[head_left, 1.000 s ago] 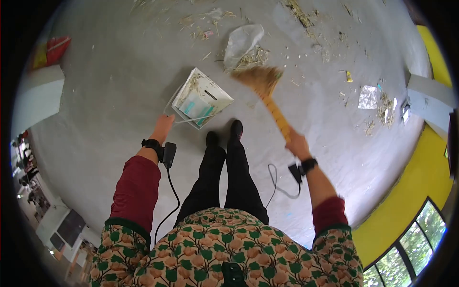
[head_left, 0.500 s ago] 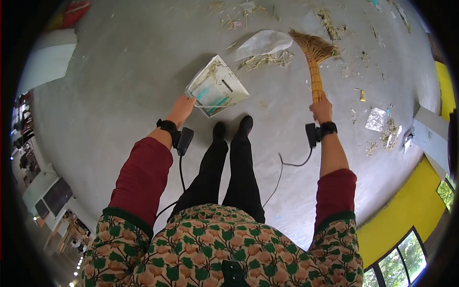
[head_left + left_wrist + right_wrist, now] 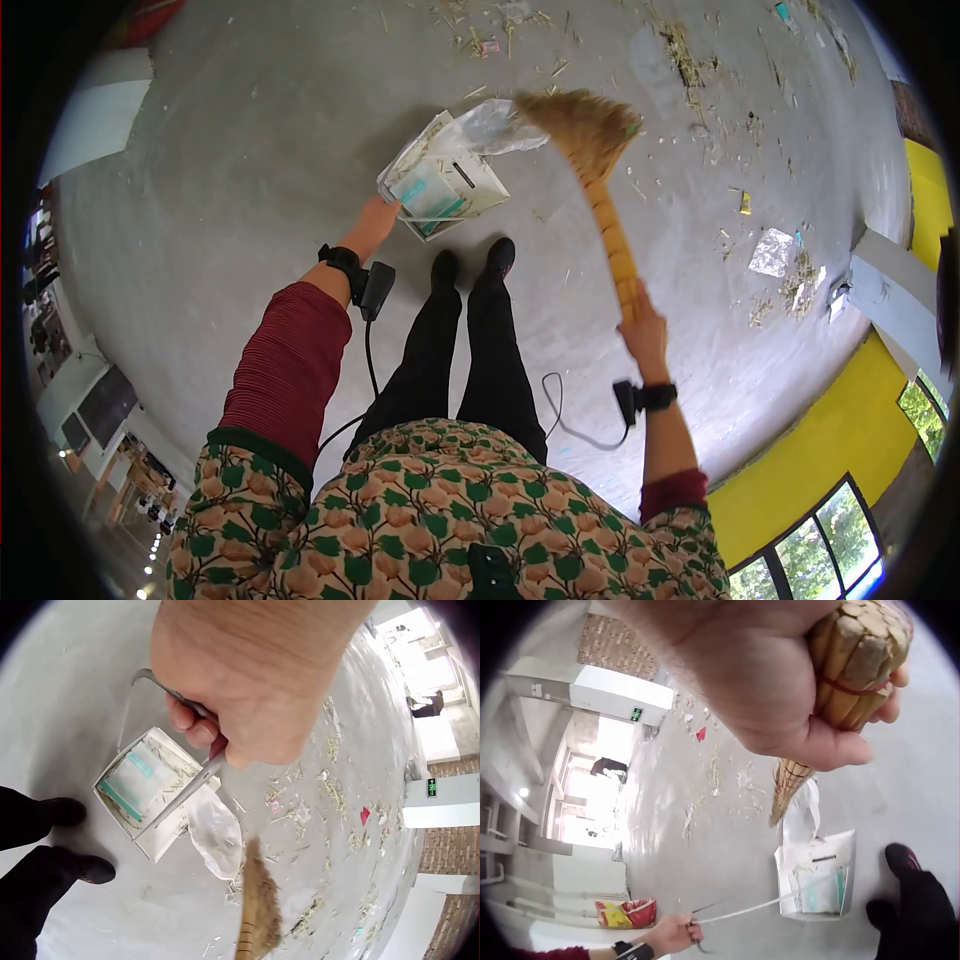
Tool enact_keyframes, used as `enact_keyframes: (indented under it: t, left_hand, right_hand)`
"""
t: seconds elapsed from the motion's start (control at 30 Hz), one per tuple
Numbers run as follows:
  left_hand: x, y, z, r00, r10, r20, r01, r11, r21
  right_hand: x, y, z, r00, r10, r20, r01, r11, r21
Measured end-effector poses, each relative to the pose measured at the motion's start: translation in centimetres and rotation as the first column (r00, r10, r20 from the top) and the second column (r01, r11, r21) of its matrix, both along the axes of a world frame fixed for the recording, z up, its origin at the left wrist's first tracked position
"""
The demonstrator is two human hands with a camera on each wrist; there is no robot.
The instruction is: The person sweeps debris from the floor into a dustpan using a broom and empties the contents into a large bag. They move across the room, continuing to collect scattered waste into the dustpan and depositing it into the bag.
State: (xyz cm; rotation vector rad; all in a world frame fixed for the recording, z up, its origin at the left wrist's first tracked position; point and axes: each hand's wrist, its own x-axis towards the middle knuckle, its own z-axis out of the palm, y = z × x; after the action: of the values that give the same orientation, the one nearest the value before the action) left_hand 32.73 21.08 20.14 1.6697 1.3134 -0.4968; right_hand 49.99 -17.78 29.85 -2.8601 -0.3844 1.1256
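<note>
- L hand (image 3: pixel 232 682): fingers (image 3: pixel 201 735) curled tight round the thin wire handle (image 3: pixel 176 801) of the wht bin, no gap showing.
- R hand (image 3: pixel 643 335): fingers (image 3: pixel 889 709) wrapped round the broom (image 3: pixel 610 235) nr its butt end, thumb (image 3: pixel 836 750) lying along the other side; firm hold.
- Broom slants up & away from R hand, bristles (image 3: pixel 585 125) fanned out & blurred, at the far end of the clear plastic bag (image 3: pixel 500 128); can't tell if they touch.
- Wht bin (image 3: pixel 482 188) tipped w/ its open side up, just ahead of the person's shoes (image 3: pixel 499 257); turquoise-edged panel (image 3: pixel 425 190) & bits of straw inside.
- Bag overlaps bin's far side in head view; can't tell how much is inside.
- Wrist cams: L (image 3: pixel 375 290), R (image 3: pixel 626 402), w/ cables.
- Further out, on grey floor (image 3: pixel 270 190): straw litter (image 3: pixel 683 55), yel. wrapper (image 3: pixel 745 203), silvery sheet (image 3: pixel 771 252) nr another straw pile (image 3: pixel 800 285).
- Red/yel. sack (image 3: pixel 626 913) on far L side; yel. wall (image 3: pixel 820 450) & windows (image 3: pixel 815 540) on R.
</note>
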Motion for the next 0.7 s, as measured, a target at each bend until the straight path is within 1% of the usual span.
enact_keyframes:
  t: [0.03, 0.07, 0.1, 0.17, 0.2, 0.27, 0.3, 0.33, 0.37, 0.4, 0.43, 0.47, 0.5, 0.53, 0.57, 0.6, 0.63, 0.7]
  left_hand:
    - [-0.3, 0.3, -0.7, 0.999, -0.033, -0.016, 0.033, 0.999, 0.004]
    - [-0.6, 0.4, -0.9, 0.997, -0.067, -0.036, 0.067, 0.998, 0.009]
    - [-0.5, 0.2, -0.5, 0.997, -0.070, -0.042, 0.070, 0.997, 0.012]
    - [0.4, 0.1, 0.5, 0.994, -0.089, -0.056, 0.093, 0.994, 0.064]
    - [0.5, 0.2, 0.3, 0.994, -0.093, -0.054, 0.097, 0.993, 0.063]
    - [0.0, 0.0, -0.6, 0.996, 0.058, -0.067, -0.059, 0.998, -0.011]
    - [-0.3, 0.0, -1.1, 0.996, 0.065, -0.064, -0.066, 0.998, -0.015]
    - [-0.5, 0.2, -1.5, 0.999, 0.023, -0.029, -0.023, 1.000, 0.016]
    - [-0.7, 0.5, -1.7, 1.000, -0.020, 0.003, 0.019, 0.998, 0.053]
    - [-0.9, 0.7, -2.0, 1.000, -0.013, 0.003, 0.013, 0.998, 0.059]
    - [-1.2, 0.6, -2.2, 0.997, -0.064, 0.040, 0.059, 0.992, 0.112]
    - [-1.7, 0.6, -2.0, 0.990, -0.118, 0.072, 0.105, 0.981, 0.165]
    - [-1.4, 0.4, -1.6, 0.991, -0.118, 0.067, 0.106, 0.981, 0.162]
    - [-1.0, 0.3, -1.1, 0.994, -0.093, 0.057, 0.087, 0.990, 0.112]
    - [-0.5, 0.2, -0.7, 0.996, -0.069, 0.049, 0.066, 0.996, 0.062]
    - [-0.5, 0.1, -0.7, 0.996, -0.068, 0.050, 0.065, 0.996, 0.059]
    - [-0.4, 0.2, -0.8, 0.996, -0.088, 0.022, 0.086, 0.994, 0.070]
    - [-0.6, 0.6, -0.6, 0.994, -0.110, -0.007, 0.111, 0.990, 0.085]
  right_hand:
    - [1.9, 1.0, -0.8, 0.998, 0.033, 0.061, -0.034, 0.999, 0.009]
    - [3.8, 2.7, -1.6, 0.995, 0.050, 0.090, -0.044, 0.997, -0.067]
    - [5.2, 4.1, -2.4, 0.991, 0.051, 0.125, -0.039, 0.995, -0.093]
    - [4.5, 5.2, -3.2, 0.993, 0.055, 0.103, -0.044, 0.993, -0.114]
    - [3.9, 5.8, -3.6, 0.994, 0.070, 0.083, -0.058, 0.988, -0.140]
    - [0.6, 5.2, -3.1, 0.981, 0.191, -0.024, -0.192, 0.962, -0.191]
    - [-1.0, 4.8, -2.8, 0.972, 0.212, -0.104, -0.228, 0.958, -0.175]
    - [-2.2, 4.5, -2.3, 0.955, 0.233, -0.182, -0.262, 0.953, -0.153]
    - [-3.3, 4.1, -1.7, 0.953, 0.210, -0.219, -0.242, 0.962, -0.129]
    - [-4.1, 3.7, -1.2, 0.948, 0.186, -0.259, -0.219, 0.970, -0.105]
    - [-4.6, 3.4, -0.5, 0.945, 0.190, -0.264, -0.223, 0.969, -0.101]
    - [-4.9, 2.9, 0.8, 0.954, 0.154, -0.257, -0.189, 0.975, -0.115]
    - [-4.7, 2.4, 1.5, 0.962, 0.117, -0.247, -0.153, 0.979, -0.132]
    - [-4.1, 2.2, 1.8, 0.961, 0.116, -0.249, -0.153, 0.979, -0.135]
    - [-3.1, 2.3, 1.9, 0.979, 0.094, -0.179, -0.124, 0.978, -0.166]
    - [-2.2, 2.5, 1.6, 0.992, 0.073, -0.106, -0.093, 0.977, -0.193]
    - [-1.1, 2.9, 1.0, 0.992, 0.074, -0.105, -0.093, 0.976, -0.194]
    - [0.7, 4.4, -0.4, 0.991, 0.116, 0.068, -0.098, 0.971, -0.217]
